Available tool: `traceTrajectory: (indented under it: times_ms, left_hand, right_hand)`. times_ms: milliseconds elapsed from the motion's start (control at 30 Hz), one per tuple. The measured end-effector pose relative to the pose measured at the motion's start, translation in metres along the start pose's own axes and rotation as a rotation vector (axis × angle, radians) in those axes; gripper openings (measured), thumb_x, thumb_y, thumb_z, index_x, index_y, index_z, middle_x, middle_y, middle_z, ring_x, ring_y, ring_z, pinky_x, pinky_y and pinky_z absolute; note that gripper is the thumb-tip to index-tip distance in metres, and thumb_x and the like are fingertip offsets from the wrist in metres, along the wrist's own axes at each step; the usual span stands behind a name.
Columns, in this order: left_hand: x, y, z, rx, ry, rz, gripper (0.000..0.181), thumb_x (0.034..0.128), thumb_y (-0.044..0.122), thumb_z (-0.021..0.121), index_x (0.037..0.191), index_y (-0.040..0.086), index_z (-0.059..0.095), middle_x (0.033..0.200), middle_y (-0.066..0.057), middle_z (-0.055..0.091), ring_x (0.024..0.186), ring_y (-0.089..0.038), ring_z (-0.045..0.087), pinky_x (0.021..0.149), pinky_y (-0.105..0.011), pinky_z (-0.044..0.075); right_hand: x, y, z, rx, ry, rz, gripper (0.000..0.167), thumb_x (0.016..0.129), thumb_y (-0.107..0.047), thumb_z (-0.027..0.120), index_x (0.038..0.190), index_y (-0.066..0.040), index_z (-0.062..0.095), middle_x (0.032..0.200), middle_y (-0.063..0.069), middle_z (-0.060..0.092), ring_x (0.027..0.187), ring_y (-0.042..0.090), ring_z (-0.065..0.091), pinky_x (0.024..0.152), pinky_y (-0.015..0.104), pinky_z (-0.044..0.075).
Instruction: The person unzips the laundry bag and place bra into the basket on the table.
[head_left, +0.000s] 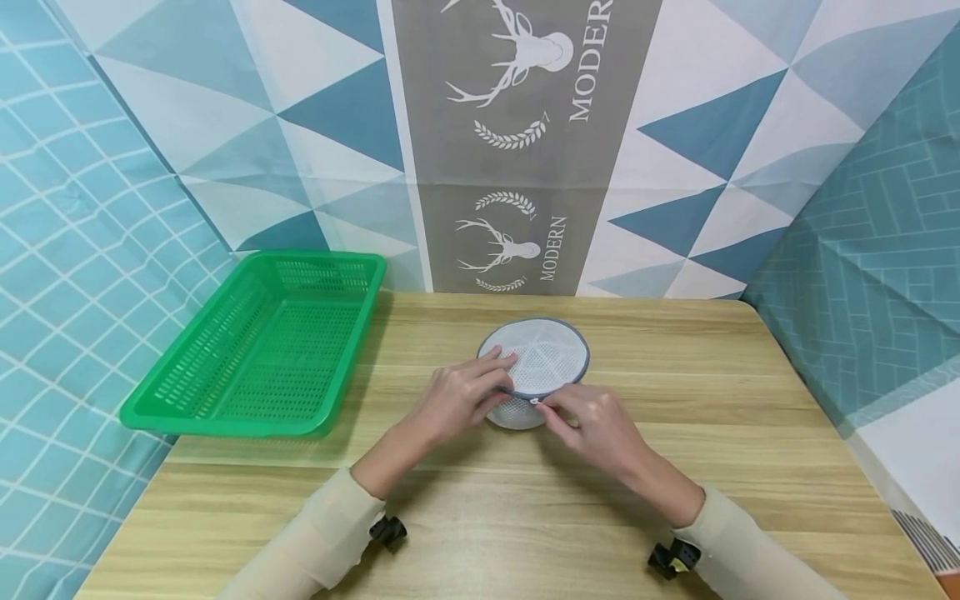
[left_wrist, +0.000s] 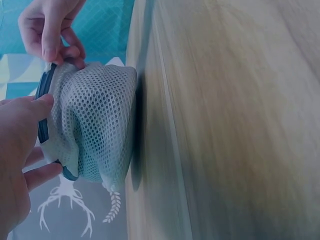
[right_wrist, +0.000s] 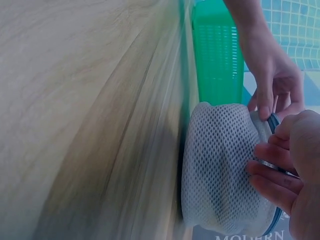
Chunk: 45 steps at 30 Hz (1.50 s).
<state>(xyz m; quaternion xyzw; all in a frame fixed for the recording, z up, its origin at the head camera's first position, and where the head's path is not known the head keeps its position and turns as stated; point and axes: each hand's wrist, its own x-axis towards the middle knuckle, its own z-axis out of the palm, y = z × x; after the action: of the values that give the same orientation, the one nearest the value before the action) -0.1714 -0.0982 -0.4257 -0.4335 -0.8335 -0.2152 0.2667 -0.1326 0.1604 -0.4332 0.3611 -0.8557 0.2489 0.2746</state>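
A white mesh laundry bag [head_left: 551, 354] with a dark grey zip round its top edge stands on the table, round and bulging. The left hand [head_left: 457, 393] pinches the left side of its rim, thumb at the front and some fingers lying over the top. At the front of the rim, the right hand [head_left: 597, 423] pinches the small white zip pull [head_left: 535, 402]. The left wrist view shows the bag's mesh side [left_wrist: 100, 110] loosely creased. In the right wrist view the right fingers [right_wrist: 272, 187] touch the mesh below the rim. What the bag holds inside cannot be seen.
A green slotted plastic basket [head_left: 330, 417] stands at the table's left, near the patterned backdrop [head_left: 495, 167]. The wooden table [head_left: 712, 400] stretches to both sides of the bag. Each wrist carries a small black camera [head_left: 387, 531].
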Motion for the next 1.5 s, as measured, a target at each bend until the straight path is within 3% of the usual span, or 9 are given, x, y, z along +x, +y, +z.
traceTrajectory:
  times_ms: [133, 233, 433, 667, 933, 1167, 1500]
  left_hand:
    - [-0.0023, -0.0025, -0.0005, -0.028, -0.018, -0.019, 0.017, 0.0936, 0.014, 0.091, 0.1, 0.014, 0.075, 0.141, -0.011, 0.081, 0.133, -0.037, 0.079, 0.095, -0.045, 0.071]
    - [-0.0027, -0.0031, -0.001, -0.019, -0.015, -0.023, 0.018, 0.0935, 0.015, 0.091, 0.101, 0.014, 0.075, 0.141, -0.01, 0.081, 0.133, -0.036, 0.079, 0.095, -0.044, 0.071]
    - [-0.0008, -0.0022, 0.0007, 0.022, 0.026, -0.003, 0.021, 0.0893, 0.016, 0.096, 0.1, 0.016, 0.078, 0.137, -0.009, 0.083, 0.129, -0.034, 0.081, 0.08, -0.037, 0.072]
    - [0.0039, 0.0024, 0.0018, 0.05, 0.028, 0.015, 0.023, 0.088, 0.019, 0.098, 0.101, 0.017, 0.079, 0.138, -0.009, 0.083, 0.127, -0.033, 0.082, 0.062, -0.027, 0.064]
    - [0.0028, 0.0022, 0.0025, 0.056, 0.017, 0.015, 0.02, 0.0906, 0.018, 0.095, 0.1, 0.018, 0.077, 0.139, -0.008, 0.082, 0.128, -0.032, 0.082, 0.062, -0.03, 0.065]
    - [0.0021, -0.0008, 0.0008, -0.011, 0.016, -0.005, 0.017, 0.0933, 0.01, 0.09, 0.097, 0.015, 0.075, 0.139, -0.011, 0.082, 0.129, -0.035, 0.081, 0.075, -0.038, 0.071]
    - [0.0031, 0.0001, 0.0002, 0.021, 0.041, -0.004, 0.018, 0.0913, 0.014, 0.093, 0.098, 0.017, 0.077, 0.137, -0.009, 0.083, 0.126, -0.032, 0.082, 0.064, -0.032, 0.066]
  right_hand:
    - [-0.002, 0.0015, -0.0013, -0.004, 0.012, 0.006, 0.008, 0.09, -0.006, 0.088, 0.091, -0.011, 0.082, 0.084, 0.0, 0.083, 0.072, 0.008, 0.076, 0.063, 0.02, 0.06]
    - [-0.0023, 0.002, -0.0013, 0.0, 0.017, 0.004, 0.008, 0.091, -0.005, 0.087, 0.091, -0.011, 0.082, 0.084, 0.0, 0.083, 0.071, 0.009, 0.075, 0.063, 0.02, 0.06]
    - [0.0003, -0.0005, -0.0019, -0.001, 0.013, 0.011, 0.007, 0.091, -0.006, 0.088, 0.091, -0.011, 0.082, 0.083, 0.001, 0.083, 0.071, 0.008, 0.075, 0.062, 0.019, 0.059]
    - [0.003, -0.0024, -0.0002, 0.016, 0.027, -0.003, 0.009, 0.09, -0.002, 0.088, 0.091, -0.009, 0.083, 0.083, 0.002, 0.084, 0.069, 0.008, 0.074, 0.06, 0.015, 0.055]
    - [0.0027, -0.0018, -0.0011, 0.022, 0.021, -0.011, 0.008, 0.09, -0.003, 0.088, 0.091, -0.009, 0.083, 0.082, 0.001, 0.083, 0.069, 0.007, 0.074, 0.06, 0.015, 0.056]
    - [0.0029, -0.0001, -0.0049, 0.01, 0.025, 0.005, 0.008, 0.091, -0.005, 0.088, 0.092, -0.009, 0.082, 0.084, 0.001, 0.084, 0.069, 0.007, 0.073, 0.061, 0.018, 0.058]
    - [0.0041, -0.0015, -0.0047, -0.005, 0.02, 0.013, 0.008, 0.09, -0.005, 0.088, 0.091, -0.01, 0.082, 0.084, 0.001, 0.084, 0.069, 0.007, 0.074, 0.06, 0.017, 0.058]
